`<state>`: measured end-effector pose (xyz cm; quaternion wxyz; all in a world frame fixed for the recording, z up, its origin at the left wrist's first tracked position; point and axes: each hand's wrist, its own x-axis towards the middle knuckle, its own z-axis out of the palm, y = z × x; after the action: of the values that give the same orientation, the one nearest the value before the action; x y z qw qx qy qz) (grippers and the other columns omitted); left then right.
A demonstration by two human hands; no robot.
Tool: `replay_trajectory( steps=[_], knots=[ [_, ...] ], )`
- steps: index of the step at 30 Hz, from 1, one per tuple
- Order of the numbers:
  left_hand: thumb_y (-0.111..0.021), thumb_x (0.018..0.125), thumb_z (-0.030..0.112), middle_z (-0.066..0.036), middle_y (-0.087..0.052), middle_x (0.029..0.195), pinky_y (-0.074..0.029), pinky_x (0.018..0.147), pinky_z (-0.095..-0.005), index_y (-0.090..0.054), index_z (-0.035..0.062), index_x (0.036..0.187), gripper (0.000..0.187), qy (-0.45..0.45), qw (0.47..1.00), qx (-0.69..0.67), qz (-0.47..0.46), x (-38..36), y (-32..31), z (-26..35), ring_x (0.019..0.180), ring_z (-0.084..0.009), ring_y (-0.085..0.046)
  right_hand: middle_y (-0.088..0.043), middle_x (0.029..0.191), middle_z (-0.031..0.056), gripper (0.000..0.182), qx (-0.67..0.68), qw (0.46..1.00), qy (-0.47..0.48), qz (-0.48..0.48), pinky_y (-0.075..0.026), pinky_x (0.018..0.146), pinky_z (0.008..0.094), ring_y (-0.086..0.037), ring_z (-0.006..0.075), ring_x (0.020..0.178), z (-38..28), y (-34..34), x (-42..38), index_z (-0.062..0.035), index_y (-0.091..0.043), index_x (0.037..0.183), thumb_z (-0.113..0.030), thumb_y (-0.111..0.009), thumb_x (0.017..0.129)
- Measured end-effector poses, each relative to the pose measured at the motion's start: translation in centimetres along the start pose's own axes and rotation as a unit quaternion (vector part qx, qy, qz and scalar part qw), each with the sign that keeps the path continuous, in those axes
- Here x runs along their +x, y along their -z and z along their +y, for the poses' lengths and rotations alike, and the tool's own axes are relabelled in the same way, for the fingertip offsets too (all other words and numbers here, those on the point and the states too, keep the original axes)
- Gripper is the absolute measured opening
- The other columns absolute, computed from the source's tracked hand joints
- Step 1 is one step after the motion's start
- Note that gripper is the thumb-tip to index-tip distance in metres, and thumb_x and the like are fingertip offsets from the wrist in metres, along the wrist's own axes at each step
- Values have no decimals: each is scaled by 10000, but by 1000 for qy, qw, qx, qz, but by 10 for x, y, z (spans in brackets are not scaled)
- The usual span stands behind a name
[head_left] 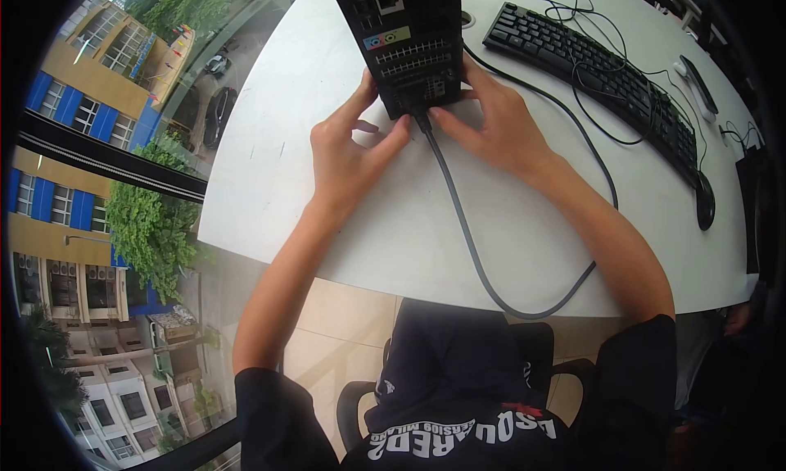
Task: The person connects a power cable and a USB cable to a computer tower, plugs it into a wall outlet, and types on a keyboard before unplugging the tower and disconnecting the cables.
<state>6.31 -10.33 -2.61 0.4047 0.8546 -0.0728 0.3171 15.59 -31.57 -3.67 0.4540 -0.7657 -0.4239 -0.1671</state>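
Observation:
A black computer case stands on the white table with its rear ports facing me, among them a network socket and coloured audio jacks. My left hand grips its lower left side, the fingers along the edge and the thumb by the cable plug. Around the lower right side curls my right hand, its thumb tip right beside that same plug. The plug sits at the bottom of the rear panel. From it a grey power cable loops over the table's front edge and back up to the right.
On the right of the white table lie a black keyboard with tangled thin wires and a black mouse. A dark upright device is farther right. Windows line the left; a chair is below.

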Motion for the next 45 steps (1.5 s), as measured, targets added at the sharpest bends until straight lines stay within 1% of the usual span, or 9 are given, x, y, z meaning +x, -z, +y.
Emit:
replay_trajectory(
  steps=[10,16,17,20,24,25,28,36,45],
  knots=[
    [-850,824,103,-257,-729,1275,-611,797,-323,-582,-69,1458,710,-17,1000,20,5,-2,2,1,1158,-301,-749,-718,1188,257,818,-5,1000,-5,5,-590,902,442,-736,401,1058,-6,3,2,50,-371,1561,-256,-782,924],
    [-829,843,56,-227,-730,1307,-609,714,-280,-591,-81,1446,662,-9,1000,21,0,0,2,9,909,-172,-762,-657,1288,309,779,6,998,-49,-42,-576,908,500,-698,459,1064,-13,13,2,50,-353,1554,-233,-729,933],
    [-787,871,-12,-237,-723,1314,-618,736,-290,-603,-72,1441,602,16,1000,22,-15,-1,4,11,1196,-281,-727,-650,1299,312,766,25,995,-81,-60,-567,925,505,-682,471,1088,-16,17,1,38,-357,1557,-206,-714,924],
    [-780,879,-13,-246,-727,1298,-625,736,-298,-593,-73,1448,603,18,1000,17,-9,-2,2,9,1203,-292,-724,-650,1306,302,735,41,992,-87,-75,-557,948,505,-669,469,1125,-13,21,0,22,-379,1545,-194,-702,921],
    [-773,890,-9,-250,-733,1280,-630,743,-300,-588,-71,1453,597,7,1000,27,-13,-2,2,7,1212,-294,-720,-655,1336,249,581,-36,997,-24,-63,-559,961,481,-681,425,1122,-19,50,11,-27,-500,1475,-165,-667,935],
    [-777,884,-6,-229,-708,1351,-603,706,-257,-590,-83,1449,601,-6,1000,21,-7,-3,1,5,1052,-190,-752,-711,1248,211,428,-71,997,-18,-21,-575,919,467,-717,387,1035,-24,64,12,-33,-641,1343,-171,-662,938],
    [-776,885,-9,-228,-705,1356,-602,714,-263,-592,-82,1448,597,-6,1000,13,-5,-2,1,4,1129,-222,-742,-771,1081,159,289,-134,990,8,36,-593,844,446,-744,351,933,-18,134,18,-43,-752,1160,-202,-671,934],
    [-784,907,25,-246,-704,1346,-618,745,-294,-588,-63,1459,592,5,1000,17,-2,-4,1,4,1210,-282,-720,-804,906,124,240,-355,882,-282,132,-601,802,373,-780,272,846,79,301,-38,-73,-822,988,-251,-687,901],
    [-787,894,13,-247,-700,1353,-612,736,-280,-587,-70,1457,603,14,1000,14,-3,-4,2,8,1187,-259,-726,-803,992,168,423,-426,759,-490,41,-602,862,433,-773,331,964,108,305,-27,-67,-826,1000,-462,-765,863]
  ],
)
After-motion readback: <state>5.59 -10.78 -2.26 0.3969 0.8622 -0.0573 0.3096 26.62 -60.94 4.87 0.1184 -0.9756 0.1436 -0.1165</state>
